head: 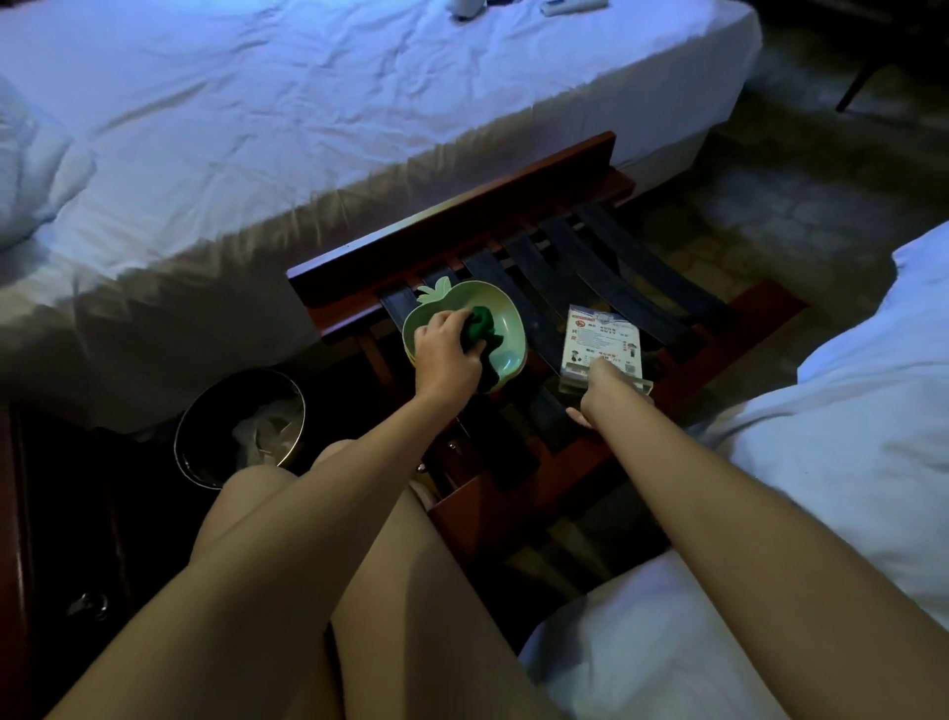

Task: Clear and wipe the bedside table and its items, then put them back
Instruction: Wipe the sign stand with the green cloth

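Note:
A pale green apple-shaped dish (500, 308) sits on the strapped wooden rack (452, 226) between two beds. My left hand (445, 354) grips a dark green cloth (480, 324) and presses it inside the dish. To the right, a clear acrylic sign stand (601, 336) with a printed card lies on the rack's straps. My right hand (603, 383) holds the near edge of that stand; its fingers are mostly hidden behind the wrist.
A round metal waste bin (241, 426) with a liner stands on the floor left of the rack. White beds lie at the back (308, 128) and at the right (873, 401). A dark wooden cabinet (31, 539) edges the left. Small items (570, 6) lie on the far bed.

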A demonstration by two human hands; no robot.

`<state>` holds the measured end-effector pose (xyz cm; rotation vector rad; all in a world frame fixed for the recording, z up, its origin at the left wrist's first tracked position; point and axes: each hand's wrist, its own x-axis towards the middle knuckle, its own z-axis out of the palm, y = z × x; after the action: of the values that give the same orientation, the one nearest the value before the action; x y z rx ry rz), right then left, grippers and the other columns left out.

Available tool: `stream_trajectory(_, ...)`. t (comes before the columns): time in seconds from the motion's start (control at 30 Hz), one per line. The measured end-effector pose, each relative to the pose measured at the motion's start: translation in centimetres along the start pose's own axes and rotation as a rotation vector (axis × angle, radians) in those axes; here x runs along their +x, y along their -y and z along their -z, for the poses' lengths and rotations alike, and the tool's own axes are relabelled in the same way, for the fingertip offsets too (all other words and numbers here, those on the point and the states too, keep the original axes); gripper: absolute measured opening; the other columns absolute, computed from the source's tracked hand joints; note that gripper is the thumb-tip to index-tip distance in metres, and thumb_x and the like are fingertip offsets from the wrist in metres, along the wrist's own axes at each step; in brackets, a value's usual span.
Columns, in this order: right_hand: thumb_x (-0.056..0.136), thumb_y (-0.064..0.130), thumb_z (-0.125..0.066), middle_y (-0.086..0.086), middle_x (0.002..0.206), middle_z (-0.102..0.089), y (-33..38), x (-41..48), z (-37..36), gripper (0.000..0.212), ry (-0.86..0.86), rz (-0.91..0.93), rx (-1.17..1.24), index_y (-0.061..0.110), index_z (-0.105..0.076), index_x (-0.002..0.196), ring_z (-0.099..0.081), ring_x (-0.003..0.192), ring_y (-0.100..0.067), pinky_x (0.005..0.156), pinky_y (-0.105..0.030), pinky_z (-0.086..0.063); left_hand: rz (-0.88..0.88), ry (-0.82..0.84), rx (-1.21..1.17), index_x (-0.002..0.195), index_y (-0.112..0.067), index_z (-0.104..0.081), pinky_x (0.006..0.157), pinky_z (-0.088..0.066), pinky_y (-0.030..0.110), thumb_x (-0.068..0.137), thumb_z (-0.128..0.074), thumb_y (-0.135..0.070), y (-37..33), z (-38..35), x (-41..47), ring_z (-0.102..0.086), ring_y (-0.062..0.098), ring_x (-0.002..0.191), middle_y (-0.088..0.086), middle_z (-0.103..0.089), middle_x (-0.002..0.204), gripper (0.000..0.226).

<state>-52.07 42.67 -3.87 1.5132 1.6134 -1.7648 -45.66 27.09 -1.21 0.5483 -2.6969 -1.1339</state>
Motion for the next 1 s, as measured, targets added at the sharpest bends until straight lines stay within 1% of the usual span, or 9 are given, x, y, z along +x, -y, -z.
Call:
stream_trajectory(0.1, 0.083, 0.013, -0.052, -0.007, 0.108, -0.061, 0.4, 1.2, -0.1, 0.032, 0.085, -0.025, -0.037, 0.011, -0.049, 0.114, -0.062, 0.074, -0.028, 0.057, -0.042, -0.050, -0.002, 0.023, -0.002, 0.134, -0.009, -0.050, 0.105, -0.032, 0.032, 0.089, -0.062, -0.010, -0.2, 0.3, -0.1, -0.039, 0.026, 0.124, 0.007, -0.050, 0.134, 0.047)
stream_trajectory(0.2, 0.093, 0.011, -0.039, -0.012, 0.100, -0.066, 0.2, 0.3, -0.1, 0.020, 0.122, 0.029, -0.083, 0.008, -0.051, 0.108, -0.060, 0.061, -0.025, 0.058, -0.041, -0.046, -0.001, 0.008, -0.013, 0.133, -0.009, -0.051, 0.105, -0.032, 0.032, 0.089, -0.062, -0.011, -0.5, 0.5, -0.4, -0.040, 0.027, 0.124, 0.007, -0.050, 0.133, 0.046)
stream_trajectory(0.33, 0.092, 0.011, -0.043, -0.013, 0.100, -0.064, -1.1, -1.3, 1.3, 0.027, 0.116, 0.050, -0.051, 0.003, -0.048, 0.118, -0.061, 0.067, -0.026, 0.047, -0.033, -0.043, -0.002, -0.011, -0.062, 0.132, -0.009, -0.052, 0.105, -0.034, 0.034, 0.088, -0.063, -0.013, -1.1, 0.8, -1.1, -0.042, 0.027, 0.123, 0.009, -0.052, 0.131, 0.045)
stream_trajectory(0.5, 0.096, 0.011, -0.041, -0.015, 0.119, -0.054, -3.1, -2.6, 5.1, 0.042, 0.143, 0.057, 0.120, 0.012, -0.028, 0.136, -0.059, 0.098, -0.032, 0.077, -0.046, -0.050, 0.080, -0.074, -0.185, 0.130, -0.009, -0.053, 0.101, -0.040, 0.034, 0.090, -0.061, -0.016, -1.9, 1.6, -2.1, -0.048, 0.024, 0.120, 0.009, -0.053, 0.128, 0.042)
stream_trajectory(0.63, 0.098, 0.012, -0.036, -0.013, 0.125, -0.055, -7.2, -3.6, 8.1, 0.043, 0.117, 0.343, -0.040, 0.006, -0.030, 0.139, -0.059, 0.107, -0.028, 0.072, -0.032, -0.050, 0.152, -0.112, -0.352, 0.127, -0.011, -0.056, 0.095, -0.046, 0.034, 0.091, -0.058, -0.014, -2.9, 2.2, -3.5, -0.054, 0.022, 0.112, 0.006, -0.058, 0.119, 0.036)
stream_trajectory(0.73, 0.099, 0.016, -0.036, -0.015, 0.126, -0.053, -10.9, -3.7, 9.7, 0.038, 0.193, 0.512, -0.165, 0.007, -0.032, 0.135, -0.058, 0.108, -0.030, 0.078, -0.036, -0.050, 0.106, -0.135, -0.435, 0.126, -0.010, -0.056, 0.099, -0.044, 0.037, 0.091, -0.058, -0.013, -3.2, 2.5, -5.1, -0.052, 0.020, 0.112, 0.005, -0.057, 0.121, 0.036)
stream_trajectory(0.8, 0.099, 0.020, -0.035, -0.016, 0.126, -0.053, -12.7, -3.2, 10.0, 0.039, 0.261, 0.553, -0.269, 0.009, -0.031, 0.136, -0.058, 0.107, -0.030, 0.081, -0.039, -0.052, -0.006, -0.170, -0.381, 0.127, -0.009, -0.054, 0.102, -0.040, 0.034, 0.090, -0.060, -0.012, -2.7, 2.4, -6.8, -0.049, 0.018, 0.116, 0.006, -0.054, 0.124, 0.037)
stream_trajectory(0.9, 0.100, 0.025, -0.035, -0.015, 0.123, -0.054, -14.5, -2.6, 9.9, 0.038, 0.354, 0.589, -0.346, 0.009, -0.031, 0.135, -0.059, 0.103, -0.027, 0.070, -0.030, -0.051, -0.291, -0.184, -0.060, 0.127, -0.004, -0.055, 0.100, -0.036, 0.030, 0.085, -0.065, -0.006, -0.7, 1.3, -8.9, -0.044, 0.022, 0.116, 0.010, -0.055, 0.126, 0.044)
stream_trajectory(1.0, 0.101, 0.030, -0.033, -0.018, 0.124, -0.053, -15.2, -2.1, 9.4, 0.041, 0.346, 0.615, -0.376, 0.009, -0.030, 0.137, -0.058, 0.105, -0.029, 0.073, -0.031, -0.049, -0.326, -0.033, 0.223, 0.128, -0.004, -0.055, 0.094, -0.046, 0.043, 0.080, -0.066, -0.001, 2.5, -0.8, -9.9, -0.043, 0.031, 0.119, 0.011, -0.055, 0.129, 0.049)
